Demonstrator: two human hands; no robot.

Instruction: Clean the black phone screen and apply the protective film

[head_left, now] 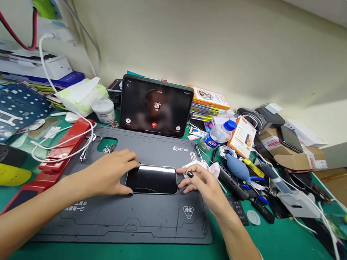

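A smartphone [152,181] with a dark, glossy screen and a pale frame lies flat on a grey work mat [144,218], a bright reflection along its far edge. My left hand [112,171] spans its left end, closed on it with fingertips at the far edge and the thumb at the near edge. At the far right corner, the index fingertip of my right hand [201,180] touches the phone. The other fingers of that hand are loosely bent and apart, close to the phone's right end, and its thumb is raised off the phone.
Behind the mat stands a tablet [156,109] showing a call screen. Left are a red tool [63,150], a white cable and a white jar [103,110]. To the right crowd a bottle [218,134], a blue air blower [238,168], boxes and several hand tools.
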